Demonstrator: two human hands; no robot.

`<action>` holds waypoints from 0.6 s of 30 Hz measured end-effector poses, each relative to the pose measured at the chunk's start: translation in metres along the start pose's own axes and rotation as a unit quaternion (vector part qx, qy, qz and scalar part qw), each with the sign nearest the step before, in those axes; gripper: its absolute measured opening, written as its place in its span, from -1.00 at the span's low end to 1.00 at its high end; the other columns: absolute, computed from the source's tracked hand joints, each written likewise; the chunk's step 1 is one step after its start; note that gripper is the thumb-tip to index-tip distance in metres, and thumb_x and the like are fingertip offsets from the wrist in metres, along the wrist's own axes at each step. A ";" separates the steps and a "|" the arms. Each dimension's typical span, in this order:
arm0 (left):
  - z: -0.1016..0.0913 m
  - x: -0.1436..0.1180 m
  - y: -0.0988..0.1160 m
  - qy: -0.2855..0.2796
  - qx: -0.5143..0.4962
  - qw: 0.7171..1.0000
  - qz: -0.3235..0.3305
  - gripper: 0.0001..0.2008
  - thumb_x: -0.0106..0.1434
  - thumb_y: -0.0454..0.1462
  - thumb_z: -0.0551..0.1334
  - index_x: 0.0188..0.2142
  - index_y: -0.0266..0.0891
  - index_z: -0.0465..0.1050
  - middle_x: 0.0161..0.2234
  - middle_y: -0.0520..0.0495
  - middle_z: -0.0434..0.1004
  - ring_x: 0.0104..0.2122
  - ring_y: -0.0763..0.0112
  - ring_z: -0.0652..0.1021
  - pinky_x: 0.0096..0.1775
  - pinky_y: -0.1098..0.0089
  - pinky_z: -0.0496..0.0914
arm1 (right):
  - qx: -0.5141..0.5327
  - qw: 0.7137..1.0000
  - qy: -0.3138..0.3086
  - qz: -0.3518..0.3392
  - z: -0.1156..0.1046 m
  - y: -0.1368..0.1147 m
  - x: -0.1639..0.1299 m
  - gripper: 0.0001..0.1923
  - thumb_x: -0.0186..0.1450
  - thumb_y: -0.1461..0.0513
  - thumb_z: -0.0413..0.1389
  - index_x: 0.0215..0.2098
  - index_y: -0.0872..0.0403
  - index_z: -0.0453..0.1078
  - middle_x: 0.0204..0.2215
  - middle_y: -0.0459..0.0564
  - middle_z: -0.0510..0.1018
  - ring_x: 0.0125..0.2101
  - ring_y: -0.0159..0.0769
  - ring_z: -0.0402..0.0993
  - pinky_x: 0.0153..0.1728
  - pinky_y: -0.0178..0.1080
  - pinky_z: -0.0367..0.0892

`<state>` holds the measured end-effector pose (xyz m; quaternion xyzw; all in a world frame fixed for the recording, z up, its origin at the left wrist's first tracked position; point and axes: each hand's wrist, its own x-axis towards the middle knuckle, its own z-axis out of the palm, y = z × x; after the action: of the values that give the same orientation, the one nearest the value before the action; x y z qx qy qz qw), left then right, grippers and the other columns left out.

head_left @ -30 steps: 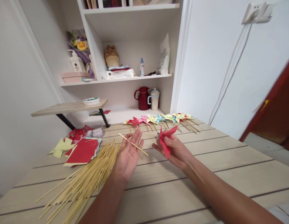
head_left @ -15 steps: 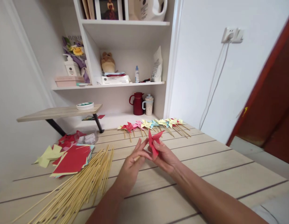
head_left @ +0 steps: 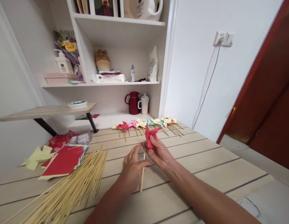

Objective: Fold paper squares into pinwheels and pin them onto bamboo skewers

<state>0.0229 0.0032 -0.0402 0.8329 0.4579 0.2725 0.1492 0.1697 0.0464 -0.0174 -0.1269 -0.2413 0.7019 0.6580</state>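
My right hand [head_left: 159,154] pinches a folded red paper pinwheel [head_left: 149,136] above the wooden table [head_left: 205,174]. My left hand [head_left: 133,168] grips a thin bamboo stick [head_left: 142,174] held nearly upright, its top end meeting the back of the pinwheel. A loose pile of bamboo sticks [head_left: 72,186] lies to the left of my left hand. Behind my hands a row of finished pinwheels [head_left: 146,124] in red, pink, yellow and blue lies on sticks at the table's far edge.
A stack of coloured paper squares [head_left: 62,161] with red on top and yellow cut pieces [head_left: 35,155] lie at the left. Behind stand a small raised shelf [head_left: 46,111], a white bookcase with a red jug [head_left: 132,102] and a mug [head_left: 144,104]. A dark red door [head_left: 270,102] is at the right.
My left hand turned over and brought the stick from lying across its open palm to upright against the pinwheel. My two hands came together. The camera view shifted rightward and down.
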 end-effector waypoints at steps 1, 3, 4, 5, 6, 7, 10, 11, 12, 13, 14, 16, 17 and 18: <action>0.001 0.000 -0.002 -0.021 0.016 1.000 -0.012 -0.45 0.17 -0.54 0.13 -0.06 0.12 0.59 0.42 0.03 -0.04 0.36 0.07 0.10 0.26 -0.10 0.07 | -0.001 1.000 0.006 -0.003 -0.001 0.000 0.002 -0.68 0.05 0.29 0.45 -0.27 0.02 0.49 -0.39 -0.20 0.64 -0.43 -0.49 0.53 -0.26 -0.41 0.51; 0.004 0.000 -0.006 -0.054 0.027 0.998 -0.023 -0.31 0.09 -0.60 0.09 0.06 0.10 0.50 0.42 -0.03 -0.04 0.35 0.07 0.13 0.25 -0.07 0.11 | -0.005 1.000 0.014 -0.001 -0.004 -0.001 0.004 -0.70 0.06 0.29 0.44 -0.30 0.02 0.48 -0.42 -0.22 0.62 -0.49 -0.51 0.50 -0.31 -0.41 0.51; 0.005 0.000 -0.008 -0.064 0.022 0.997 -0.025 -0.27 0.04 -0.62 0.08 0.09 0.08 0.47 0.42 -0.06 -0.04 0.35 0.08 0.14 0.25 -0.05 0.12 | -0.005 1.000 0.015 0.004 -0.004 -0.001 0.004 -0.71 0.05 0.28 0.45 -0.32 0.03 0.48 -0.44 -0.22 0.61 -0.51 -0.51 0.48 -0.32 -0.40 0.51; 0.005 0.000 -0.010 -0.069 0.012 0.997 -0.026 -0.24 0.01 -0.62 0.07 0.10 0.06 0.46 0.42 -0.07 -0.04 0.35 0.08 0.15 0.25 -0.03 0.12 | -0.004 1.000 0.015 0.010 -0.005 -0.001 0.004 -0.71 0.04 0.27 0.45 -0.33 0.03 0.47 -0.46 -0.22 0.60 -0.52 -0.51 0.48 -0.33 -0.40 0.51; 0.006 0.000 -0.011 -0.069 -0.002 0.997 -0.026 -0.23 -0.01 -0.63 0.06 0.11 0.04 0.45 0.41 -0.07 -0.03 0.34 0.09 0.16 0.26 -0.01 0.11 | -0.003 1.000 0.013 0.016 -0.005 -0.001 0.004 -0.70 0.03 0.27 0.46 -0.34 0.03 0.47 -0.48 -0.22 0.60 -0.52 -0.50 0.48 -0.32 -0.39 0.51; 0.006 0.000 -0.012 -0.067 -0.020 0.997 -0.028 -0.24 -0.01 -0.63 0.05 0.10 0.03 0.46 0.41 -0.07 -0.02 0.34 0.11 0.17 0.27 0.01 0.10 | -0.002 1.000 0.011 0.021 -0.004 -0.001 0.003 -0.69 0.01 0.27 0.47 -0.35 0.04 0.47 -0.48 -0.22 0.59 -0.52 -0.49 0.48 -0.32 -0.38 0.51; 0.003 0.000 -0.013 -0.058 -0.087 0.993 -0.045 -0.27 0.01 -0.61 0.02 0.07 0.00 0.47 0.41 -0.04 -0.04 0.35 0.16 0.15 0.29 0.04 0.08 | -0.001 1.000 0.006 0.028 -0.002 -0.001 0.001 -0.67 -0.01 0.27 0.48 -0.36 0.04 0.46 -0.48 -0.22 0.60 -0.50 -0.49 0.50 -0.31 -0.37 0.52; 0.002 0.000 -0.014 -0.053 -0.111 0.991 -0.050 -0.28 0.00 -0.61 0.01 0.06 -0.02 0.47 0.42 -0.04 -0.06 0.36 0.18 0.12 0.30 0.06 0.06 | -0.002 1.000 0.006 0.030 -0.001 -0.001 0.000 -0.67 -0.01 0.27 0.48 -0.36 0.04 0.46 -0.48 -0.22 0.60 -0.49 -0.49 0.50 -0.30 -0.37 0.52; 0.000 -0.001 -0.014 -0.047 -0.135 0.988 -0.055 -0.28 -0.01 -0.60 0.01 0.06 -0.03 0.47 0.42 -0.05 -0.08 0.37 0.20 0.09 0.31 0.07 0.05 | -0.004 1.000 0.006 0.030 0.000 -0.002 -0.001 -0.67 -0.01 0.26 0.48 -0.36 0.05 0.46 -0.47 -0.22 0.61 -0.49 -0.49 0.49 -0.30 -0.37 0.52; -0.001 -0.001 -0.015 -0.041 -0.159 0.985 -0.060 -0.29 -0.01 -0.60 0.01 0.06 -0.04 0.47 0.43 -0.05 -0.10 0.38 0.21 0.06 0.32 0.07 0.03 | -0.004 1.000 0.008 0.030 0.001 -0.002 -0.001 -0.66 -0.01 0.27 0.48 -0.36 0.05 0.46 -0.46 -0.22 0.61 -0.49 -0.50 0.49 -0.31 -0.37 0.51; -0.002 -0.001 -0.015 -0.036 -0.183 0.980 -0.065 -0.30 -0.01 -0.59 0.01 0.05 -0.04 0.47 0.43 -0.04 -0.12 0.39 0.21 0.04 0.32 0.07 0.02 | -0.005 0.999 0.011 0.030 0.002 -0.003 -0.002 -0.65 -0.02 0.27 0.49 -0.36 0.05 0.46 -0.46 -0.22 0.61 -0.49 -0.49 0.49 -0.31 -0.37 0.51; -0.002 -0.001 -0.017 -0.026 -0.225 0.971 -0.073 -0.34 0.00 -0.57 0.02 0.02 -0.05 0.48 0.43 -0.02 -0.13 0.40 0.21 0.00 0.33 0.07 0.00 | -0.006 0.999 0.014 0.034 0.002 -0.003 -0.002 -0.64 -0.04 0.27 0.49 -0.35 0.04 0.46 -0.46 -0.23 0.61 -0.49 -0.48 0.50 -0.33 -0.37 0.51; -0.002 -0.001 -0.017 -0.017 -0.248 0.966 -0.075 -0.38 0.00 -0.56 0.03 -0.01 -0.05 0.48 0.43 -0.02 -0.11 0.40 0.21 0.02 0.33 0.08 0.02 | -0.005 0.999 0.013 0.034 0.002 -0.003 -0.002 -0.64 -0.04 0.27 0.49 -0.35 0.04 0.46 -0.47 -0.23 0.60 -0.49 -0.48 0.50 -0.33 -0.37 0.50; -0.002 -0.001 -0.017 -0.006 -0.276 0.958 -0.077 -0.41 0.02 -0.55 0.04 -0.02 -0.06 0.46 0.42 -0.04 -0.07 0.38 0.20 0.08 0.32 0.08 0.06 | -0.005 0.999 0.011 0.034 0.002 -0.003 -0.002 -0.65 -0.03 0.26 0.49 -0.35 0.05 0.46 -0.48 -0.23 0.60 -0.50 -0.48 0.49 -0.33 -0.36 0.50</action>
<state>0.0095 0.0116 -0.0472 0.7231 0.4267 0.3710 0.3968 0.1714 0.0442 -0.0141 -0.1460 -0.2336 0.7211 0.6357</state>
